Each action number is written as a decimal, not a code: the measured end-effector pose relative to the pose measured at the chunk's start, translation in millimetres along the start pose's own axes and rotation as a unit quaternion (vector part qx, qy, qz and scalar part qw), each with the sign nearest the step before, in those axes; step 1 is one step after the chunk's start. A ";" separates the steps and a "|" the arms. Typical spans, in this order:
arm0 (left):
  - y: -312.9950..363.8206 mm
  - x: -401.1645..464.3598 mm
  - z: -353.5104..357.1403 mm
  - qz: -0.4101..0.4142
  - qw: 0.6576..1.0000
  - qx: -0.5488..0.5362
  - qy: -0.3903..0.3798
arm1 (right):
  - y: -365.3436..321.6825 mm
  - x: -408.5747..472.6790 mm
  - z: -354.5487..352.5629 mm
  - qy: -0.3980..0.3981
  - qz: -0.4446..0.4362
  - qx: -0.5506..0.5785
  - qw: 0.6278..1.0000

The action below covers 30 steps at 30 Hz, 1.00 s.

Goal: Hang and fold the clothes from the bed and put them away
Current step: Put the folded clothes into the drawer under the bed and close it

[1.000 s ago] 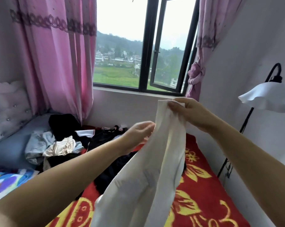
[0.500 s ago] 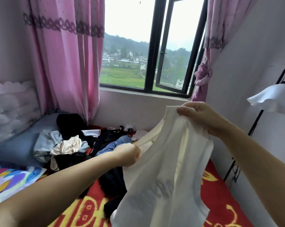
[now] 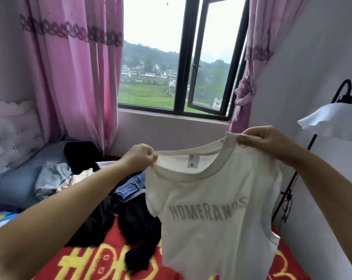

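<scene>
The white T-shirt (image 3: pixel 211 209), bunched in a narrow drape a second ago, now hangs spread at lower centre, print facing the camera. The left hand (image 3: pixel 139 158) and the right hand (image 3: pixel 268 141) each pinch a shoulder beside the collar, fingers curled. It looks ready to fold or hang. Beyond, the clothes pile (image 3: pixel 102 190) waits on the bed (image 3: pixel 86 263).

White T-shirt (image 3: pixel 215 199) aloft, spread open
</scene>
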<state>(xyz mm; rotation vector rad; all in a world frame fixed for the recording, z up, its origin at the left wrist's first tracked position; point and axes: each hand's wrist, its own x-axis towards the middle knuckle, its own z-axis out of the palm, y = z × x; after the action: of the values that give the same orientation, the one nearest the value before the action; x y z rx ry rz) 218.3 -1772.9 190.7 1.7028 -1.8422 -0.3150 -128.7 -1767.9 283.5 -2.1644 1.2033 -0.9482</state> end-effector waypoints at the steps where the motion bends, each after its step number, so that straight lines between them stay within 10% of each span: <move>1: -0.2 0.8 -10.9 -0.011 0.993 -0.116 -0.011 | 3.6 -1.8 -3.8 0.017 0.002 -0.006 1.000; 5: 17.2 -7.9 -26.9 0.016 0.928 -0.371 -0.023 | 19.0 -6.3 -12.2 0.084 0.000 0.058 0.995; 13: 30.6 1.2 -56.2 0.182 0.974 -0.130 -0.027 | 23.7 -11.0 -22.0 0.039 0.024 0.153 0.987; 19: 13.7 5.8 -65.9 0.059 0.961 -0.192 -0.191 | 31.3 -9.8 -20.2 -0.002 0.101 0.105 0.989; 24: 31.5 7.7 -26.7 -0.147 0.888 -0.395 -0.185 | 32.2 24.5 28.0 0.104 0.108 -0.091 0.984; 30: 91.8 -4.1 13.0 -0.205 0.779 -0.546 -0.232 | -9.9 25.7 101.5 0.029 0.071 -0.032 0.997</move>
<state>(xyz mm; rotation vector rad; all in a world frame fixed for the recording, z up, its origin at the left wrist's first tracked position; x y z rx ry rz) 135.6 -1758.4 230.1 1.1392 -1.0478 -1.7255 -36.5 -1777.2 233.9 -2.0808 1.4136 -0.9296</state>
